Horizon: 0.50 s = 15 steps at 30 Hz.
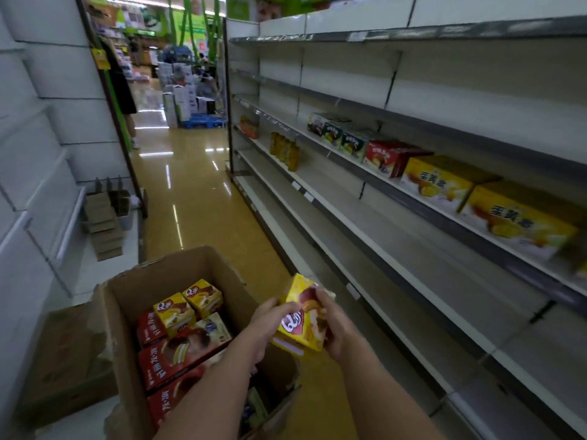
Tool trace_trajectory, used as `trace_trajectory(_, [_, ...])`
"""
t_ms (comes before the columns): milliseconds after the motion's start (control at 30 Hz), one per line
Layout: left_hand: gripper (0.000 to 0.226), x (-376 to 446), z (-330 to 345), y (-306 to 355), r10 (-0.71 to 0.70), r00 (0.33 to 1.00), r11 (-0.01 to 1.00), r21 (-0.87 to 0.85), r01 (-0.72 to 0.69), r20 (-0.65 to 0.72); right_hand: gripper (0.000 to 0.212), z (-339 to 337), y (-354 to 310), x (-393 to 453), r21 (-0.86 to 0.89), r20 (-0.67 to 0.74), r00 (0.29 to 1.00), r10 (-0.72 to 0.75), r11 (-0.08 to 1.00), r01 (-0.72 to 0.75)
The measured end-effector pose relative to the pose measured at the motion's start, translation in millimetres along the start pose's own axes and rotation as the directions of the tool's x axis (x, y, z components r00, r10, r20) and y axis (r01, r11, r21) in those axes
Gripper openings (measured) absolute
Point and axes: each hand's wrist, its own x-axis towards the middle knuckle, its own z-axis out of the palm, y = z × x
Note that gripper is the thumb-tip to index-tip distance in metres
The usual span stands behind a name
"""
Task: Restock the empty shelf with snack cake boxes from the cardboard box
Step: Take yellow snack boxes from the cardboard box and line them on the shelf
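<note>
Two hands are seen nearest the camera, both clamped on one small yellow snack cake box [300, 319]. The left hand [265, 325] is curled round its left edge and the right hand [330, 325] round its right edge, with the box held tilted in the air, just right of the cardboard box [127, 300] and clear of its rim.

The cardboard box stands open on the floor at near left. Several boxes are left inside: two small yellow boxes [187, 306] at the far end and larger red boxes [178, 354] nearer.

The step in hand is judged to be the transfer: one box has been lifted out and not yet placed. The shelving [397, 268] runs along the right. Its lower tiers are bare, and on a higher tier large yellow boxes [476, 198], a red one [387, 158] and green ones [343, 138] are lined up, farther along.

The next move is judged to call for the held box to be turned upright, carried right, and set on a bare tier with its printed face outward.

Beyond, the aisle floor [190, 173] leads to stacked goods, too blurred to identify.
</note>
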Motion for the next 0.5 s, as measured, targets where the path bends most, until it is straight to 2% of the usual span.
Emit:
trace_trajectory(100, [0.062,-10.8,30.8,6.7,0.02,0.996,0.998,0.061,-0.026,0.092,0.039,-28.0,-5.8,-18.6,0.101,-0.141,0.984,-0.106,0.987,0.121])
trace_trajectory(200, [0.074,-18.6,65.9,11.7,0.03,0.996,1.0,0.002,-0.03,0.081,0.026,-56.7,-6.9,-40.8,0.179,-0.233,0.959,-0.163,0.962,0.207])
trace_trajectory(267, [0.084,-21.9,92.1,10.1,0.035,0.996,0.999,0.007,-0.035,0.084,0.024,-77.6,-7.5,-54.8,0.23,-0.326,0.928,-0.179,0.937,0.261])
trace_trajectory(367, [0.077,-32.1,128.0,7.2,0.027,0.987,0.999,0.024,-0.031,0.156,0.039,-108.8,-8.4,-71.1,0.333,-0.422,0.89,-0.171,0.884,0.328])
trace_trajectory(500, [0.058,-43.4,181.6,4.4,0.026,0.966,0.999,0.027,-0.034,0.258,0.024,-152.8,-16.1,-106.2,0.386,-0.467,0.868,-0.168,0.845,0.371])
